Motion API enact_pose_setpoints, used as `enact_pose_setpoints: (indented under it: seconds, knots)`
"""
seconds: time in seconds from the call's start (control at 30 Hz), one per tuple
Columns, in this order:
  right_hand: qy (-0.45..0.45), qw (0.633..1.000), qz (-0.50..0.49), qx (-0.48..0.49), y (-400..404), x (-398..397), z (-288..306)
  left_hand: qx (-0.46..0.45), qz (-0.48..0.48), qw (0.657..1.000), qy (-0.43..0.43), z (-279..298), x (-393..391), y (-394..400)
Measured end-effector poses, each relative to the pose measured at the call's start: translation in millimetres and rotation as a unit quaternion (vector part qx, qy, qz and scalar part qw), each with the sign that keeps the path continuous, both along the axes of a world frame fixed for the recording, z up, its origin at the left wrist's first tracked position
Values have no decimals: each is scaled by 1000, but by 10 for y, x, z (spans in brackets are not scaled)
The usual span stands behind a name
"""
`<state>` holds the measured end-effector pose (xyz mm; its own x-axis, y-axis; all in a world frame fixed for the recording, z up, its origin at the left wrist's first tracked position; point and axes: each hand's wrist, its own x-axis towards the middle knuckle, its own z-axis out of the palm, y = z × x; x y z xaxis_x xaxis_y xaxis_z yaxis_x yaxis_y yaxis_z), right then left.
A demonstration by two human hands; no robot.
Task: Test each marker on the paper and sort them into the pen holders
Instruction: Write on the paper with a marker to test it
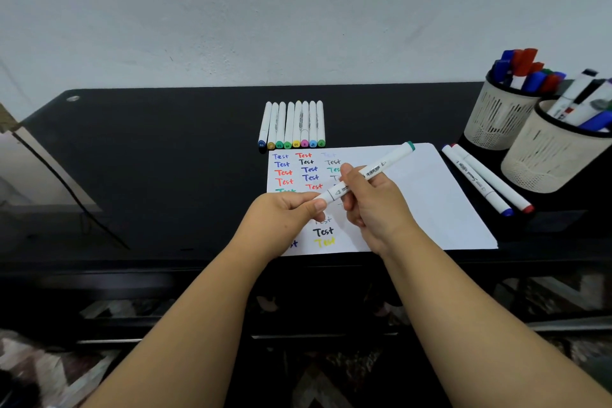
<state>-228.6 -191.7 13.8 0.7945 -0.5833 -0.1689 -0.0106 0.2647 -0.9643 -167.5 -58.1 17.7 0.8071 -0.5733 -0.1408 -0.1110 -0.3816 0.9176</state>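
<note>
**White marker held over the paper, cap end in your left fingers**

White barrel, green end cap: your right hand (371, 205) wraps the marker (371, 172) near its middle, fingers curled round the body and thumb laid along the top. Your left hand (284, 212) pinches the near end of the same marker between thumb and curled fingers, where a cap seam shows just beyond the fingertips. Whether that cap is seated or already loosened cannot be told.

The marker's long axis runs from lower left to upper right, the green tip pointing away toward the pen holders (530, 129). Its near end lies directly inside your left pinch, so a pull along that axis, left hand drawing toward you and leftward, is the move the grip appears set up for. Both hands hover above the paper (430, 195), over the rows of coloured "Test" marks; the blank right half lies just beside your right hand.

Farther out, a row of eight markers (291, 124) lies side by side beyond the sheet's far edge, apparently untested. Two markers (486, 182) rest on the dark table (165, 159) between the sheet and the two mesh holders, which already stand full of markers.
</note>
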Motion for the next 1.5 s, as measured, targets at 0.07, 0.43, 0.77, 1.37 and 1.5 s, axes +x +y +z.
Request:
enact_pose_setpoints:
  seconds: [0.07,0.43,0.77,1.37,1.5]
  knots:
    - [-8,1000,6,1,1,5,2,-5,2,1000,7,17,0,3]
    - [-19,999,-30,20,72,77,1,-4,29,1000,-10,49,-28,9]
    - [-23,999,-27,23,68,71,7,-3,31,999,13,66,-12,9]
    - [11,993,-113,12,-273,-33,-25,-8,68,998,9,-24,85,82]
    - [29,990,-100,-94,-364,-112,-36,-10,72,997,-6,-51,90,31]
